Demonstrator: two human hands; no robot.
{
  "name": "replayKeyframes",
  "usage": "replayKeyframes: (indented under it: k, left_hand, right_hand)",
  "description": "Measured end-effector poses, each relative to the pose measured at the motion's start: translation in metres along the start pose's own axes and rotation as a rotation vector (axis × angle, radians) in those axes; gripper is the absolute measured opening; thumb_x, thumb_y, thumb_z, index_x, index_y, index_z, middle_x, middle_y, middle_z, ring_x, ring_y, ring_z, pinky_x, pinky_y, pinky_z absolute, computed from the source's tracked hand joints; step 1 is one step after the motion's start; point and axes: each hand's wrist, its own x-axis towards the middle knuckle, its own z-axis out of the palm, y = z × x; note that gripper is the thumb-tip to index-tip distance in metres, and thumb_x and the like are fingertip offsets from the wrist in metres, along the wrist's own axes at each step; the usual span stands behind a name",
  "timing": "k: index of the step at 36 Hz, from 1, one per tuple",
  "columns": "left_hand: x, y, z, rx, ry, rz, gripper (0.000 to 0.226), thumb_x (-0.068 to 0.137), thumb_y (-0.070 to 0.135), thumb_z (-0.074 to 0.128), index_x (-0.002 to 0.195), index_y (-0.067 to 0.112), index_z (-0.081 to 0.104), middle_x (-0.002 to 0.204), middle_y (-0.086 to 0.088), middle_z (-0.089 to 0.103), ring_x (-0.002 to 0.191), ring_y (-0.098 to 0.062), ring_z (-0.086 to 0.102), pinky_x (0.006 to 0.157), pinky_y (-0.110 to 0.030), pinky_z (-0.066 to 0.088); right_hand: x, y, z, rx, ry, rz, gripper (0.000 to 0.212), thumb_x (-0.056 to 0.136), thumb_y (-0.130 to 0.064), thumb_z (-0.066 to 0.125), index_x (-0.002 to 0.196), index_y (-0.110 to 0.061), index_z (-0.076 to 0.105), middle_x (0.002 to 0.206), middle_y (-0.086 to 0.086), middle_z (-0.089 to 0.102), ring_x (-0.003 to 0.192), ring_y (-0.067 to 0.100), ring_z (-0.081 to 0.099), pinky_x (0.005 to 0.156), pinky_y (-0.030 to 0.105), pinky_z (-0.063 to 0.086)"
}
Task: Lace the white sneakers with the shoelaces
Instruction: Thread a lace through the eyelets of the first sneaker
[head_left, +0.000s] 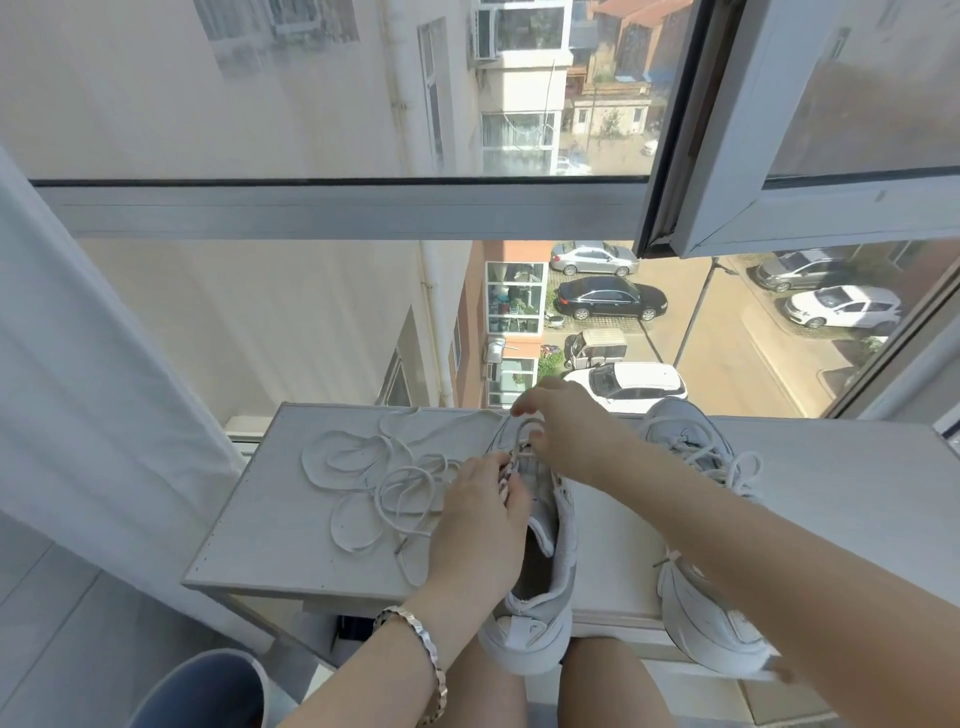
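A white sneaker (545, 587) lies on the white board (270, 540), toe pointing away, its heel over the front edge. My left hand (478, 519) lies over its tongue and pinches a lace end near the eyelets. My right hand (563, 436) reaches over the toe area and pinches a loop of lace there. Loose white shoelaces (374, 478) lie in coils on the board to the left. A second white sneaker (701, 597), laced, lies to the right, partly behind my right forearm.
The board and a white sill (852, 499) run along a tall window with an open sash (779, 156) at upper right. A white curtain (93, 364) hangs on the left. A blue-grey container (208, 691) stands at lower left. My knees are below the sneaker.
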Motion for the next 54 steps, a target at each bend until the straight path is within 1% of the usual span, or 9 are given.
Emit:
replayKeyframes:
  k: [5, 12, 19, 21, 27, 31, 37, 48, 54]
  left_hand:
    - [0.000, 0.000, 0.000, 0.000, -0.009, 0.003, 0.025, 0.098, 0.029, 0.037, 0.116, 0.023, 0.053, 0.113, 0.006, 0.051, 0.106, -0.012, 0.049, 0.089, -0.036, 0.045]
    - [-0.001, 0.002, -0.001, 0.024, -0.001, 0.002, 0.033, 0.099, 0.028, 0.036, 0.131, 0.023, 0.045, 0.125, 0.010, 0.046, 0.115, -0.008, 0.043, 0.091, -0.025, 0.038]
    - [-0.001, 0.002, -0.001, 0.034, -0.011, 0.011, 0.033, 0.100, 0.027, 0.034, 0.131, 0.022, 0.044, 0.126, 0.010, 0.044, 0.113, -0.006, 0.042, 0.086, -0.020, 0.035]
    - [-0.001, 0.003, 0.000, 0.035, -0.007, 0.008, 0.032, 0.100, 0.027, 0.035, 0.130, 0.022, 0.044, 0.124, 0.011, 0.044, 0.113, -0.007, 0.042, 0.087, -0.021, 0.037]
    - [-0.001, 0.003, 0.000, 0.009, -0.005, -0.010, 0.031, 0.099, 0.028, 0.036, 0.128, 0.024, 0.045, 0.120, 0.014, 0.044, 0.112, -0.006, 0.043, 0.089, -0.024, 0.040]
    - [-0.001, 0.003, 0.000, -0.001, -0.004, -0.018, 0.031, 0.098, 0.027, 0.037, 0.128, 0.025, 0.046, 0.124, 0.011, 0.045, 0.116, -0.009, 0.044, 0.094, -0.031, 0.041]
    - [-0.002, 0.006, -0.001, 0.012, -0.008, -0.015, 0.031, 0.098, 0.028, 0.037, 0.129, 0.026, 0.045, 0.120, 0.014, 0.043, 0.116, -0.008, 0.043, 0.093, -0.029, 0.041]
    - [-0.002, 0.007, -0.002, 0.038, -0.017, 0.005, 0.032, 0.098, 0.028, 0.038, 0.129, 0.025, 0.045, 0.122, 0.012, 0.044, 0.113, -0.007, 0.043, 0.089, -0.023, 0.039]
    - [-0.001, 0.005, -0.001, 0.025, -0.015, -0.005, 0.033, 0.098, 0.028, 0.038, 0.130, 0.025, 0.044, 0.114, 0.017, 0.040, 0.111, -0.006, 0.042, 0.087, -0.021, 0.037]
  right_hand:
    - [-0.006, -0.003, 0.000, -0.337, -0.127, -0.310, 0.026, 0.092, -0.013, 0.050, 0.112, -0.022, 0.064, 0.119, -0.002, 0.054, 0.113, 0.018, 0.046, 0.089, 0.024, 0.033]
    - [-0.014, 0.003, 0.005, -0.281, -0.052, -0.158, 0.025, 0.095, -0.014, 0.043, 0.108, -0.015, 0.065, 0.108, 0.001, 0.058, 0.101, 0.020, 0.055, 0.082, 0.027, 0.042]
    - [0.003, 0.024, -0.002, 0.593, 0.293, 0.495, 0.017, 0.098, -0.004, 0.039, 0.092, -0.001, 0.055, 0.075, 0.014, 0.064, 0.054, 0.016, 0.064, 0.048, 0.022, 0.050]
    - [0.006, 0.035, -0.007, 0.418, 0.218, 0.549, 0.021, 0.096, -0.004, 0.042, 0.082, 0.002, 0.058, 0.073, 0.016, 0.063, 0.055, 0.020, 0.062, 0.050, 0.026, 0.048]
    - [-0.003, 0.022, -0.010, -0.101, 0.040, -0.001, 0.037, 0.094, -0.010, 0.049, 0.131, -0.015, 0.053, 0.134, 0.003, 0.051, 0.127, 0.023, 0.038, 0.106, 0.034, 0.031]
    - [-0.006, 0.008, -0.003, -0.142, -0.154, -0.216, 0.028, 0.094, -0.021, 0.052, 0.120, -0.019, 0.063, 0.123, -0.003, 0.053, 0.118, 0.013, 0.042, 0.088, 0.019, 0.028]
    - [-0.007, 0.011, 0.002, -0.293, -0.006, -0.225, 0.024, 0.097, -0.024, 0.044, 0.108, -0.020, 0.066, 0.114, -0.006, 0.059, 0.112, 0.012, 0.047, 0.084, 0.021, 0.028]
    - [-0.002, 0.059, -0.028, 0.140, 0.381, 0.450, 0.026, 0.088, -0.006, 0.047, 0.063, -0.009, 0.053, 0.059, 0.005, 0.048, 0.060, 0.026, 0.041, 0.049, 0.026, 0.026]
    - [-0.005, 0.039, -0.020, -0.301, 0.166, 0.176, 0.037, 0.092, -0.005, 0.046, 0.126, -0.013, 0.056, 0.130, 0.004, 0.053, 0.124, 0.024, 0.039, 0.099, 0.036, 0.035]
